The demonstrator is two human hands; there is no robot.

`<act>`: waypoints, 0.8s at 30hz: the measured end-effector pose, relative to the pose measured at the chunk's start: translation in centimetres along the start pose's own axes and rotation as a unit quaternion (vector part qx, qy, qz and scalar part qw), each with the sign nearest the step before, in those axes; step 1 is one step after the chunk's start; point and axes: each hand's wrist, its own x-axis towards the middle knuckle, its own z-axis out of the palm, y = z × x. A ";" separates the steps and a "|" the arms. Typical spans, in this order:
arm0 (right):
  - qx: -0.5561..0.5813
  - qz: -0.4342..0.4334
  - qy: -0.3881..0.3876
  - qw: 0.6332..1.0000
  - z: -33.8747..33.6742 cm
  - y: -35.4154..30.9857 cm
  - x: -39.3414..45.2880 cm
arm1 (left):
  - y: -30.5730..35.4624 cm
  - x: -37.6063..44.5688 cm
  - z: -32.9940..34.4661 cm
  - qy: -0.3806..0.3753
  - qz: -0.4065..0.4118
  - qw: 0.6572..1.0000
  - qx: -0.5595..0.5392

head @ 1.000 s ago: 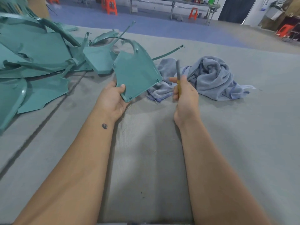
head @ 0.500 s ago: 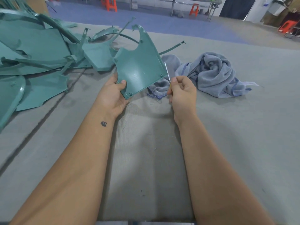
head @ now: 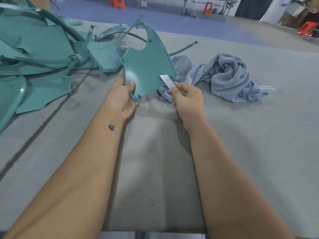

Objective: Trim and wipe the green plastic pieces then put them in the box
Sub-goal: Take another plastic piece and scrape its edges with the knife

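a green plastic piece (head: 148,66) is held tilted above the grey table (head: 259,135) by the left hand (head: 120,99), whose thumb is pressed on its face and whose fingers are curled behind its lower left corner. a small silver blade (head: 167,81) is pinched between thumb and curled fingers of the right hand (head: 188,100), and its tip is laid against the piece's lower right edge. a crumpled blue cloth (head: 227,76) is seen just behind the right hand. a pile of green plastic pieces (head: 39,54) is spread over the table at the left.
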 end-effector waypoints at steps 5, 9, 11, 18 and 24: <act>0.045 0.010 0.003 0.999 -0.3 -0.6 -0.3 | 0.0 0.1 0.0 0.007 -0.002 1.000 -0.019; 0.087 0.017 0.054 0.995 -0.5 -0.8 -0.2 | 0.0 0.2 0.0 0.007 -0.011 1.000 -0.026; 0.064 0.005 0.032 0.997 -0.4 -0.7 -0.3 | 0.0 0.1 0.0 0.004 -0.017 0.999 -0.036; 0.072 -0.007 0.003 0.997 -0.5 -0.7 -0.5 | -0.1 0.1 -0.3 0.003 -0.020 0.999 -0.041; 0.009 -0.031 -0.067 0.997 0.0 -0.7 -0.6 | -0.1 -0.1 0.2 0.004 -0.023 0.994 -0.109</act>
